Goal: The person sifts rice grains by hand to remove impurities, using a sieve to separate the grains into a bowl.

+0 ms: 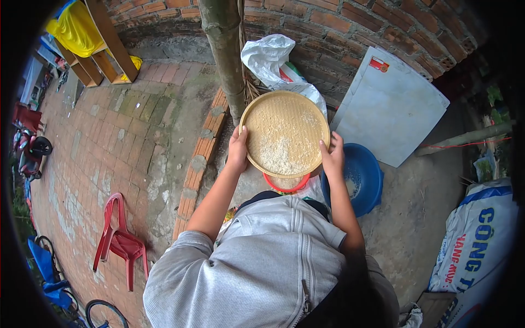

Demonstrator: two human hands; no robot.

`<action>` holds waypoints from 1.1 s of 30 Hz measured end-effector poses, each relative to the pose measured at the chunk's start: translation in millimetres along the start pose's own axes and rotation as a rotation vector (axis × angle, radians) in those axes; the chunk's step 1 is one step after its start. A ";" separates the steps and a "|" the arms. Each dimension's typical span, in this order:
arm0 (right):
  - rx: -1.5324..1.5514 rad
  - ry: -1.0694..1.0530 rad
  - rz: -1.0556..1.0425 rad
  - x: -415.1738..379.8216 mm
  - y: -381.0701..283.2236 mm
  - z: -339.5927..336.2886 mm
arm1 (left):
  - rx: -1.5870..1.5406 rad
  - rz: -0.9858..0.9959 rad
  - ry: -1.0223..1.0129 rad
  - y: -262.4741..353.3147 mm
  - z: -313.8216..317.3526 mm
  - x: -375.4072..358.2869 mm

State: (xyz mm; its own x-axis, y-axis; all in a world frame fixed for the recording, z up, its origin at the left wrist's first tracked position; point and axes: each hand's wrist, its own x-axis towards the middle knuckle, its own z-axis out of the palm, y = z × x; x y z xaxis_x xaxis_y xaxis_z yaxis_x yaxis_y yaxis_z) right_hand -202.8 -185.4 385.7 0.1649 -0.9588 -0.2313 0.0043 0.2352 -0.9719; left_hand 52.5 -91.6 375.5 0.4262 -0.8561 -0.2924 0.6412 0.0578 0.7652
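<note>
A round woven tray (268,123) is held up in front of my body, with pale grains (281,156) spread over it and heaped thickest near its lower edge. My left hand (238,148) grips the tray's left rim, thumb on top and the other fingers partly hidden beneath. On the right rim, my right hand (332,156) holds on with its thumb over the edge. Below the tray, a red-rimmed container (285,190) shows in part. A blue basin (367,177) with some pale matter inside stands on the ground beside my right forearm.
A bamboo post (221,49) rises behind the tray beside a white sack (268,54). A white panel (391,109) leans by the brick wall (328,22). At left are a low brick edging (199,164) and a red chair (123,243); printed sacks (476,240) lie right.
</note>
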 end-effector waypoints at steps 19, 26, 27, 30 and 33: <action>-0.936 -1.092 -1.070 -30.3 -64.9 37.9 | -0.047 0.030 0.017 -4.1 4.8 -1.6; -1.017 -0.949 -0.988 -12.6 -86.3 17.1 | -0.061 -0.007 0.071 -5.1 -9.2 4.7; -1.020 -0.859 -0.959 -11.6 -88.4 16.5 | -0.062 -0.006 0.073 -3.4 -7.5 3.6; -1.069 -0.700 -0.899 -10.1 -90.8 15.4 | -0.056 0.020 0.089 -1.0 -1.4 2.6; -1.103 -0.470 -0.804 -5.4 -86.9 15.3 | -0.041 0.072 0.054 -3.1 1.2 4.4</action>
State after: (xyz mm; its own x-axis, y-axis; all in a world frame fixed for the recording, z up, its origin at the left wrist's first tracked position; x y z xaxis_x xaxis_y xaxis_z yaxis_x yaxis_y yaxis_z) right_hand -189.0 -198.2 472.0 0.7882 -0.5791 0.2084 -0.4637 -0.7814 -0.4175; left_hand 51.7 -96.1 372.5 0.5053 -0.8200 -0.2688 0.6329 0.1405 0.7614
